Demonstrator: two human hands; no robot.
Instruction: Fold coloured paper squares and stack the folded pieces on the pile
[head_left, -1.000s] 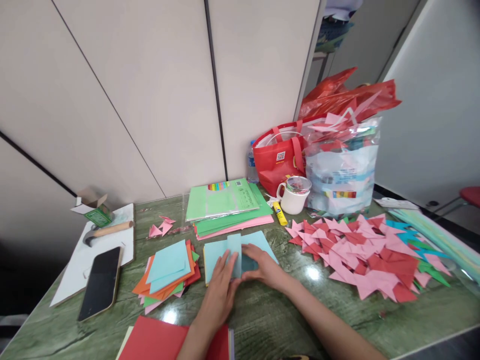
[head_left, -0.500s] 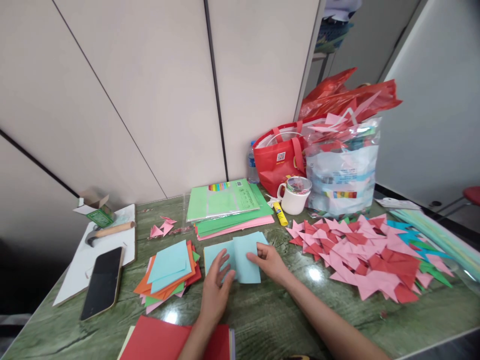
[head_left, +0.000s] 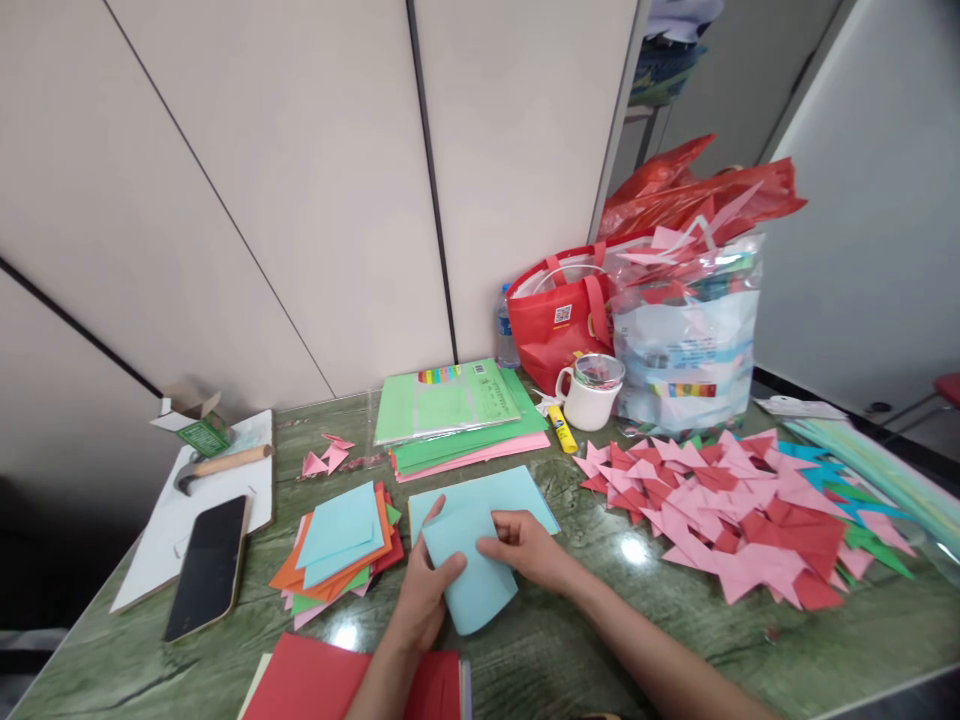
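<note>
Between my two hands is a light blue sheet of paper point(head_left: 474, 585), slightly curved and tilted above the table. My left hand point(head_left: 429, 580) grips its left side, thumb on the front face and fingers behind. At its right edge, my right hand point(head_left: 525, 545) pinches the sheet between thumb and fingers. Just behind lies a stack of light blue paper point(head_left: 517, 490) flat on the table. To the left sits a pile of cut coloured squares point(head_left: 341, 535), light blue on top with orange, green, pink and red below.
Folded pink and red paper pieces point(head_left: 720, 510) cover the table's right side. A white mug point(head_left: 592, 400), glue stick point(head_left: 562, 430), red bag point(head_left: 555, 330) and green paper packs point(head_left: 442, 405) stand behind. Phone point(head_left: 206, 570) and hammer point(head_left: 225, 462) lie left; red sheets point(head_left: 315, 680) are near the front.
The light blue sheet has come off the stack towards me and is now raised and tilted. My left hand, open before, has closed on it; my right hand has moved slightly nearer.
</note>
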